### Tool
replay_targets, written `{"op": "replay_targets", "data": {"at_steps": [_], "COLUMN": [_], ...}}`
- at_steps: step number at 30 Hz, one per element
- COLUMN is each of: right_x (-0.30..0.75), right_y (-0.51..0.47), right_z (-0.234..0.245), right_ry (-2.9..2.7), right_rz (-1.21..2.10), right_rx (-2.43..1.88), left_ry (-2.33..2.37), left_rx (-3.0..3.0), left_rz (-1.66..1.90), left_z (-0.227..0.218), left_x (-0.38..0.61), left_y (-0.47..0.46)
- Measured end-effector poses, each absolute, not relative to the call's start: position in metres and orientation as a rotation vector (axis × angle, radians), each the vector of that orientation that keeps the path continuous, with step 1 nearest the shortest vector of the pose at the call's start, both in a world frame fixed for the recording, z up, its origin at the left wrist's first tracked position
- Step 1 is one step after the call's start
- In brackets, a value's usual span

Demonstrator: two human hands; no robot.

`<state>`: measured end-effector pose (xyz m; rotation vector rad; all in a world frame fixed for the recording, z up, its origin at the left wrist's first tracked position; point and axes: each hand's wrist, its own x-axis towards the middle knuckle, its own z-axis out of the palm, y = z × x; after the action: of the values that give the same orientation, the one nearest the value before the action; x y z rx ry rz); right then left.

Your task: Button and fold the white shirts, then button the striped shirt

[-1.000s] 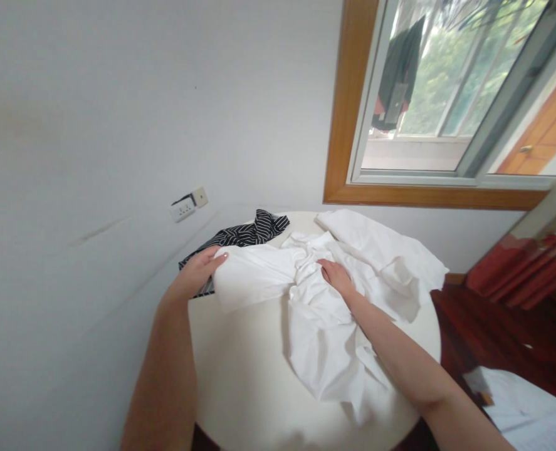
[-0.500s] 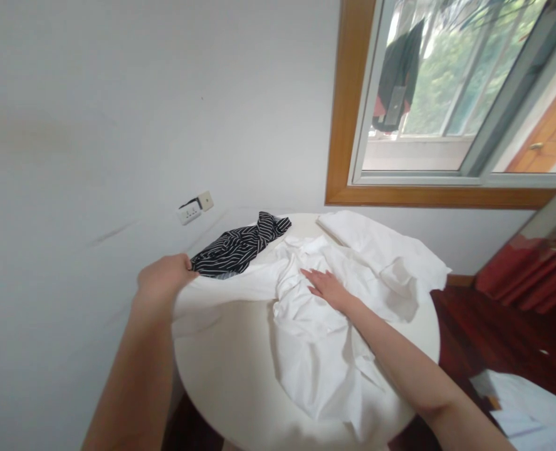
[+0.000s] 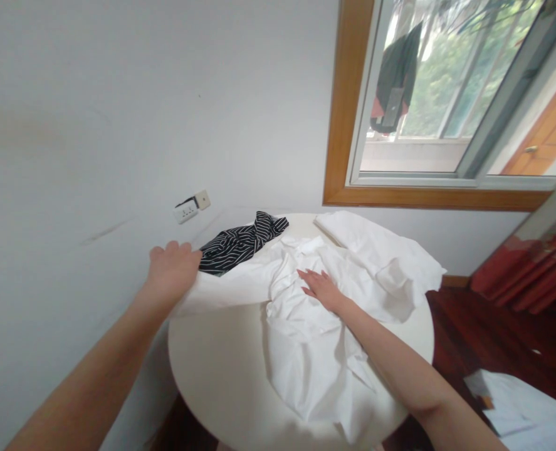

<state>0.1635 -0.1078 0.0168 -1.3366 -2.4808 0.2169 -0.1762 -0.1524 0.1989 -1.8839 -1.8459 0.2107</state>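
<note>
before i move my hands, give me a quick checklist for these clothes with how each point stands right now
1. Right hand on the white garment: ok, lying open on its bunched middle.
2. Left hand gripping the sleeve: cannot tell, its grip is hidden.
3. White garment smooth: not ok, creased and bunched.
4. Striped garment apart from left hand: cannot tell, they meet in view.
5. White cloth at far right within the table: not ok, a corner juts past the rim.
</note>
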Motion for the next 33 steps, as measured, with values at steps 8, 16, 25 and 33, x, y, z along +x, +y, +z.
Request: {"op": "replay_targets", "data": {"at_steps": [8,16,25,33], "right_x": [0.16,0.16,0.167,0.144], "right_y": [-0.104,-0.107,-0.104,-0.059], "right_z": [0.022,0.029,0.049,0.053], "right_ry": [-2.596,-2.519,-2.374,-2.159], "right_rz": [0.255,0.312,0.151,0.114], "right_rx": [-1.35,-1.351,-1.479,-1.765], "left_ry": [-1.79,-1.652,-1.796,-1.866], "left_rx": [-2.034,-2.413,-2.459,-2.481], "left_rz": [0.149,-0.199,-0.398,-0.272], "left_z": [0.128,0.082,0.007,0.005], "left_x": [-0.144,-0.066,-0.074,-0.075], "left_y": [-0.126,-0.075,-0.048,-0.048]}}
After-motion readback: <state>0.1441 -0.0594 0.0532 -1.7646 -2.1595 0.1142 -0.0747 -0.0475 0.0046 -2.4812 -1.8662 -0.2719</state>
